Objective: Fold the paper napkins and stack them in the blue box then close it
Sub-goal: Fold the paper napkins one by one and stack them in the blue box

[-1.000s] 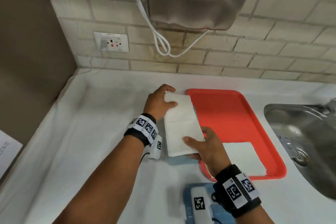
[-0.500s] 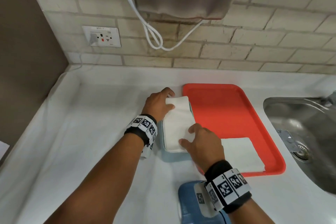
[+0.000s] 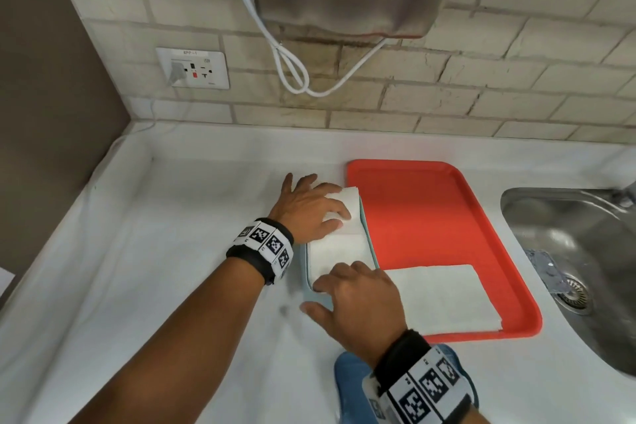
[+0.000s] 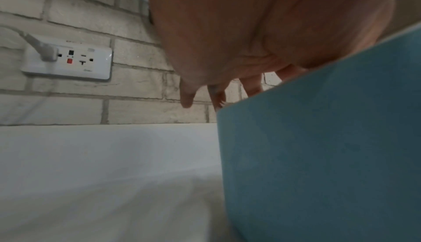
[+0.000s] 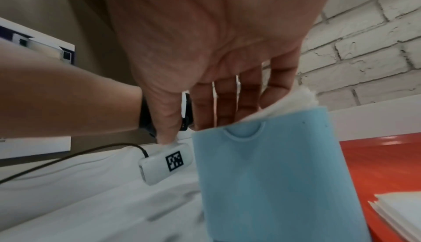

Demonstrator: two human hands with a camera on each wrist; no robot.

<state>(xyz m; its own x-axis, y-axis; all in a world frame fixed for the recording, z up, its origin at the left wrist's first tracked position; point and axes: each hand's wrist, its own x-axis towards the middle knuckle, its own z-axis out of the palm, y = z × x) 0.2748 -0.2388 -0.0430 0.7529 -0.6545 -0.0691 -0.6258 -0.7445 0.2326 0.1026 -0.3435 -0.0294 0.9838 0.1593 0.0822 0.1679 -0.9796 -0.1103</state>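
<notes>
Blue box (image 3: 305, 265) on white counter (image 3: 172, 234), touching red tray's (image 3: 430, 210) left edge; folded napkins (image 3: 339, 248) fill it to rim. Left hand (image 3: 309, 206) flat on stack's far end, right hand (image 3: 361, 299) flat on near end, fingers straight, gripping nothing. More napkins (image 3: 444, 299) at tray's near edge. Blue lid (image 3: 351, 385) at counter's near edge, under right wrist. Socket (image 3: 192, 68) label too blurred to read. Right wrist view alone shows box's thumb notch (image 5: 243, 130).

Folded napkin (image 3: 339, 248) now pressed into blue box (image 3: 305, 272).
</notes>
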